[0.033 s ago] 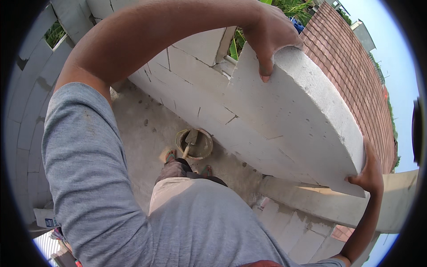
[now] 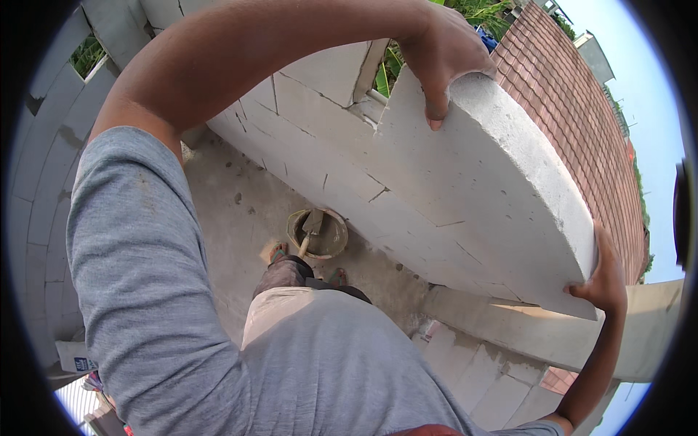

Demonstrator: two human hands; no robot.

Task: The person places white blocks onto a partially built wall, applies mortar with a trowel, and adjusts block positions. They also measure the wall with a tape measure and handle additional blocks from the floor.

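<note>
Your left hand [image 2: 443, 54] grips the far end of the grey block [image 2: 487, 189], your right hand [image 2: 603, 280] clasps its near end, above the block wall [image 2: 320, 138]

Concrete floor [image 2: 240, 218], mortar bucket [image 2: 318, 234] on it

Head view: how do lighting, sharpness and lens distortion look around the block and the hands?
Head view: even daylight, no glare; the white block and both hands, left hand and right hand, are sharp; fisheye bends the block wall and tiled roof toward the rim; black vignette rings the picture; the grey sleeve is oversized up close.
</note>
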